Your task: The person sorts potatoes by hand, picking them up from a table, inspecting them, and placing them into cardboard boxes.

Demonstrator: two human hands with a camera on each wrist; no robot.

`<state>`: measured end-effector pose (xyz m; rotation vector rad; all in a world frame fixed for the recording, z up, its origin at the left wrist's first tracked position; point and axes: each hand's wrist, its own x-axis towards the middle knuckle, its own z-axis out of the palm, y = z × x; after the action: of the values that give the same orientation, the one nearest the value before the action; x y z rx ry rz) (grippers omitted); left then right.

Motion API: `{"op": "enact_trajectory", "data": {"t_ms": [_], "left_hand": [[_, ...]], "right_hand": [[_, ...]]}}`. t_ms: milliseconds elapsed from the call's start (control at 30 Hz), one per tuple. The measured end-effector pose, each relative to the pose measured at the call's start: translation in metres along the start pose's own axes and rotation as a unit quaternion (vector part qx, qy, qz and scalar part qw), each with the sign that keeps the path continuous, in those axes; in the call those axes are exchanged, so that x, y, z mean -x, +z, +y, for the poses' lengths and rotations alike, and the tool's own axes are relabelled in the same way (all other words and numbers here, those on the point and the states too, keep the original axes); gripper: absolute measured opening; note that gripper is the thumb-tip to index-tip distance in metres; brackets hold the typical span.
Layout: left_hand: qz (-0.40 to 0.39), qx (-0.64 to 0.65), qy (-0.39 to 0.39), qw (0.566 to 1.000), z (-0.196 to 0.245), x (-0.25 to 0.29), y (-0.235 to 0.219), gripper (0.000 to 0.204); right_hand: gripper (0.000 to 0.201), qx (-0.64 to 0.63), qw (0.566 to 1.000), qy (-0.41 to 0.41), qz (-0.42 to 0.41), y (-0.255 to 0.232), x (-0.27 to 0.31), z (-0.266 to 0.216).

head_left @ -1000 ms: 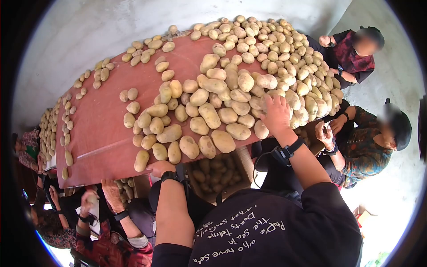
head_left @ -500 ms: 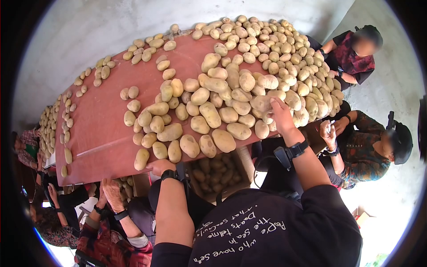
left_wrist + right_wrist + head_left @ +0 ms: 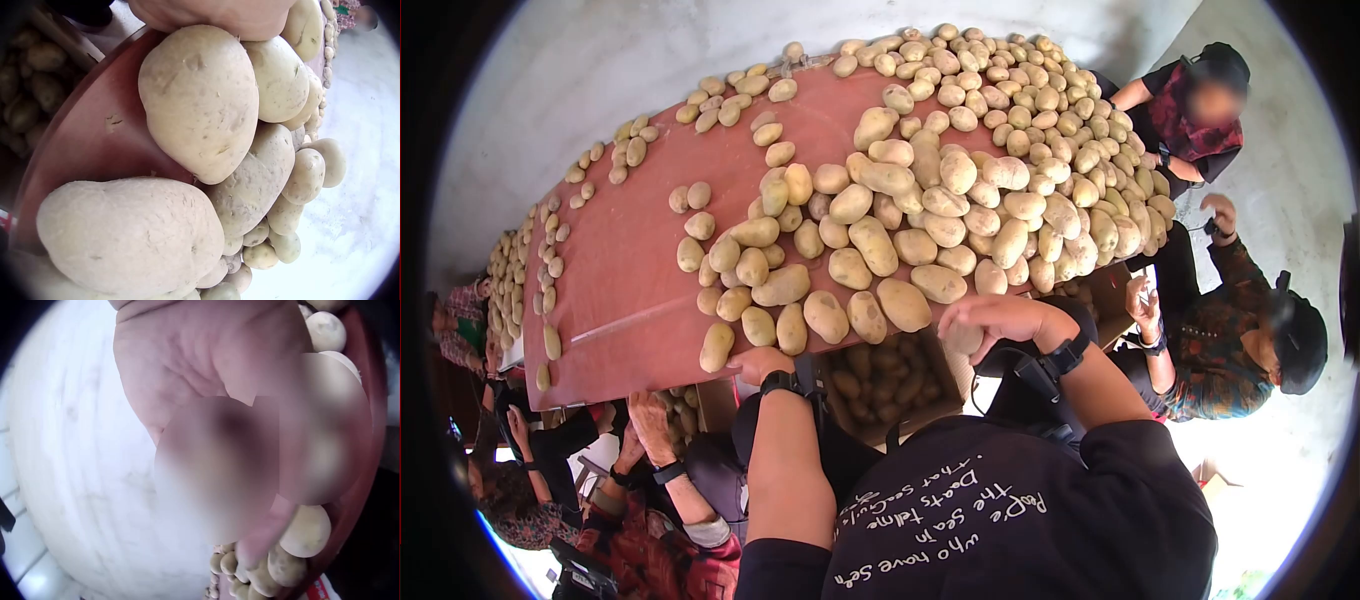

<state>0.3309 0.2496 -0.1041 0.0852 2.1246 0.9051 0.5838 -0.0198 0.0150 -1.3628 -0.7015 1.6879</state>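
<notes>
My right hand (image 3: 1000,318) is just off the table's near edge and holds a potato (image 3: 963,338) in its fingers, over the box side. In the right wrist view the palm and a blurred round patch cover most of that potato. My left hand (image 3: 760,365) rests at the near edge of the red table (image 3: 640,290), beside a potato (image 3: 717,347) at the rim. In the left wrist view only a smooth part of the left hand (image 3: 212,14) shows, right by a large potato (image 3: 200,103); it holds nothing that I see.
A big heap of potatoes (image 3: 1090,150) covers the table's right end. Below the near edge stands a box (image 3: 945,375) with potatoes in it. Other people sit at both ends, one with a hand (image 3: 650,425) at the edge on my left. A pale wall (image 3: 650,60) is behind.
My right hand has picked up a potato from the near side of the heap and drawn it back and left past the table edge. The left hand stays at the edge.
</notes>
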Motion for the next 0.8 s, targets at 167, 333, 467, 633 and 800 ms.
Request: {"op": "enact_trajectory", "data": {"t_ms": [167,333,467,633,800], "left_hand": [[0.005,0.016,0.005,1.0,0.003,0.01,-0.003,0.071],[-0.008,0.026,-0.01,1.0,0.005,0.012,-0.003,0.072],[-0.007,0.02,-0.007,1.0,0.003,0.009,-0.005,0.072],[-0.012,0.018,-0.006,1.0,0.005,0.014,-0.006,0.071],[-0.013,0.008,-0.002,1.0,0.004,0.013,-0.006,0.072]], "right_hand": [[0.031,0.316,0.94,-0.042,0.122,0.005,-0.011,0.003],[0.036,0.667,0.645,-0.093,0.361,0.024,-0.027,0.01],[0.042,0.692,0.603,-0.051,0.393,0.021,-0.052,0.032],[0.04,0.658,0.648,-0.037,0.382,0.027,-0.051,0.023],[0.036,0.619,0.712,-0.028,0.329,0.02,-0.04,0.018]]}}
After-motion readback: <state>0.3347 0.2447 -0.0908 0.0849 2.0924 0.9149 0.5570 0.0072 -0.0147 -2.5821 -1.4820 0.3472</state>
